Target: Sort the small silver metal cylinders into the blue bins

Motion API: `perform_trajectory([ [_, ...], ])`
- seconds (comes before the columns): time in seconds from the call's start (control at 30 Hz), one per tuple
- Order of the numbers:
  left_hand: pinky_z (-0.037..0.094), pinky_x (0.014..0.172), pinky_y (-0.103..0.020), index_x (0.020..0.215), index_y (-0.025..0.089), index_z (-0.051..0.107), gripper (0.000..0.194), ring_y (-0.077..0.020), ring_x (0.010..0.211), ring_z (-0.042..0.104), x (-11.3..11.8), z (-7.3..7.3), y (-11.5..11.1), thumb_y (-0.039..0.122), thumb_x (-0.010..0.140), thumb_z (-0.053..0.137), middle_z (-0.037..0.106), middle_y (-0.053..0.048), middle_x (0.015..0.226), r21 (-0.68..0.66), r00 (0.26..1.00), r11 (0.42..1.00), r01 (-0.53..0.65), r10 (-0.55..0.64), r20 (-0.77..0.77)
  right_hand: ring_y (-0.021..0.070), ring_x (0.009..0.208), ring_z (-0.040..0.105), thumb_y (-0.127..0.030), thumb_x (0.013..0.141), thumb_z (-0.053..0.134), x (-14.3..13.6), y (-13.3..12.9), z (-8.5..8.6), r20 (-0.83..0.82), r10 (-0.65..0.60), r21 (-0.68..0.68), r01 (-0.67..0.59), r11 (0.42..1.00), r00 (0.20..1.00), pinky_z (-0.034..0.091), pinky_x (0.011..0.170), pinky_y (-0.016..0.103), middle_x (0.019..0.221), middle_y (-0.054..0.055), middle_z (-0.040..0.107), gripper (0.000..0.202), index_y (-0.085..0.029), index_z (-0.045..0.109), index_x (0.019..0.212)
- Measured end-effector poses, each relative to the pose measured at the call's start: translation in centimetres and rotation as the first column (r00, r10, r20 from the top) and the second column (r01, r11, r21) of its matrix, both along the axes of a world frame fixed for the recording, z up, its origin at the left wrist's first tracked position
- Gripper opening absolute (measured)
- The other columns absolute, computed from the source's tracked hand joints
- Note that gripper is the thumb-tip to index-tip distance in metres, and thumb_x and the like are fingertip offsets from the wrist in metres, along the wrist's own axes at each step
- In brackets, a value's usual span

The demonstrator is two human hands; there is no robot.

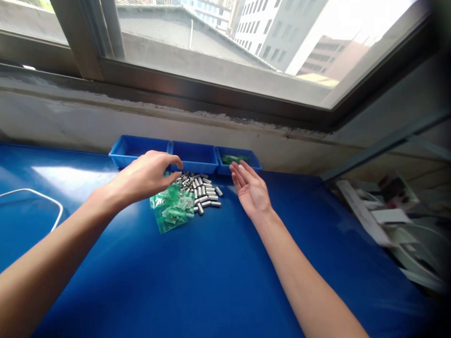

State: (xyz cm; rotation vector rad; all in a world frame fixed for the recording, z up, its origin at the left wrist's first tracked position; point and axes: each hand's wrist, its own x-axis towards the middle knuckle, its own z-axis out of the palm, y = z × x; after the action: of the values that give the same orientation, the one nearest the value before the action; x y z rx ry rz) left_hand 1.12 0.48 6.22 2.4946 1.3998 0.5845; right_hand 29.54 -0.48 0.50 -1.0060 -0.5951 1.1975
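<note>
My left hand (149,174) hovers above the pile, its thumb and fingers apart with nothing seen between them. Beneath it lie green plastic bags (171,210) with small pieces inside. Right beside the bags is a heap of short metal cylinders (206,192), silver with dark ends. My right hand (251,188) is held palm up to the right of the heap, fingers stretched and nothing in the palm. Its fingertips are in front of the right blue bin (255,164), which holds green bags (228,159); whether they touch the bin I cannot tell.
The left bin (116,155) and middle bin (199,166) stand against the wall under the window. A white cable (45,196) runs across the blue table (199,278) at the left. Blurred items lie on a shelf (378,218) at the right.
</note>
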Motion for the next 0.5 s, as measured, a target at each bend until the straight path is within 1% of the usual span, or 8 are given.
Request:
perform_trajectory([
  [0.07,0.054,0.095,-0.037,0.108,0.024,0.079,0.033,-0.0309,0.104,0.072,-1.3,0.3,0.4,0.039,0.085,0.059,0.079,-0.008,0.107,-0.01,0.997,1.0,-0.011,0.01,-0.077,0.0145,0.097,0.077,-0.019,0.067,0.087,-0.2,-0.2,-0.3,0.023,-0.023,-0.036,0.024,0.999,0.999,0.062,0.079,0.019,0.098,0.003,0.082,0.03,-0.023,0.075,0.095],
  [0.13,0.055,0.094,-0.037,0.108,0.025,0.08,0.036,-0.0307,0.101,0.071,-2.3,0.5,0.6,0.036,0.079,0.062,0.079,-0.008,0.105,-0.024,0.99,1.0,-0.004,0.001,-0.139,0.0141,0.087,0.077,-0.021,0.069,0.085,-0.6,-0.7,-0.5,0.07,-0.025,-0.054,0.029,0.998,0.997,0.061,0.072,0.019,0.092,0.003,0.081,0.024,-0.022,0.075,0.091],
  [0.2,0.055,0.095,-0.036,0.111,0.024,0.079,0.04,-0.0306,0.103,0.07,-2.8,0.7,0.5,0.031,0.075,0.063,0.079,-0.008,0.105,-0.01,0.977,1.0,-0.006,0.004,-0.213,0.0122,0.073,0.075,-0.025,0.07,0.084,-0.9,-1.2,-0.5,0.119,-0.015,-0.048,0.021,0.999,0.993,0.059,0.065,0.019,0.084,0.002,0.08,0.022,-0.022,0.075,0.09],
  [0.27,0.054,0.097,-0.035,0.117,0.025,0.077,0.044,-0.0298,0.109,0.069,-2.9,1.0,0.3,0.026,0.076,0.061,0.078,-0.008,0.11,-0.026,0.953,1.0,-0.016,0.007,-0.304,0.0099,0.062,0.069,-0.028,0.07,0.084,-1.3,-1.6,-0.4,0.152,-0.011,-0.03,0.015,0.999,0.988,0.056,0.059,0.019,0.077,0.0,0.077,0.023,-0.021,0.075,0.09],
  [0.33,0.054,0.1,-0.033,0.122,0.028,0.075,0.048,-0.0278,0.114,0.069,-2.9,1.3,0.1,0.022,0.077,0.061,0.077,-0.006,0.118,-0.111,0.923,0.993,-0.038,-0.008,-0.386,0.0088,0.057,0.066,-0.029,0.069,0.083,-1.6,-1.9,-0.3,0.168,-0.002,-0.018,0.005,1.0,0.986,0.054,0.057,0.019,0.073,0.0,0.075,0.024,-0.019,0.075,0.09],
  [0.4,0.054,0.1,-0.031,0.127,0.03,0.073,0.052,-0.0265,0.115,0.07,-2.7,1.4,-0.1,0.019,0.077,0.061,0.076,-0.005,0.123,-0.196,0.896,0.979,-0.063,-0.031,-0.442,0.0089,0.056,0.064,-0.029,0.07,0.082,-1.9,-2.1,-0.3,0.178,0.021,-0.016,-0.018,1.0,0.984,0.052,0.056,0.019,0.071,0.0,0.074,0.024,-0.019,0.075,0.09],
  [0.43,0.054,0.1,-0.031,0.13,0.03,0.072,0.055,-0.0266,0.115,0.07,-2.7,1.5,-0.1,0.018,0.078,0.061,0.076,-0.005,0.124,-0.212,0.887,0.974,-0.078,-0.03,-0.461,0.009,0.056,0.064,-0.029,0.07,0.081,-2.0,-2.1,-0.3,0.181,0.036,-0.016,-0.033,0.999,0.983,0.052,0.057,0.02,0.071,0.0,0.074,0.024,-0.018,0.075,0.09],
  [0.5,0.055,0.098,-0.033,0.136,0.03,0.068,0.059,-0.0282,0.115,0.071,-2.4,1.5,-0.1,0.016,0.079,0.06,0.075,-0.008,0.126,-0.203,0.87,0.974,-0.096,-0.017,-0.492,0.0091,0.056,0.063,-0.029,0.07,0.081,-2.1,-2.2,-0.2,0.187,0.06,-0.016,-0.058,0.998,0.981,0.052,0.057,0.02,0.07,0.0,0.073,0.023,-0.019,0.075,0.09],
])
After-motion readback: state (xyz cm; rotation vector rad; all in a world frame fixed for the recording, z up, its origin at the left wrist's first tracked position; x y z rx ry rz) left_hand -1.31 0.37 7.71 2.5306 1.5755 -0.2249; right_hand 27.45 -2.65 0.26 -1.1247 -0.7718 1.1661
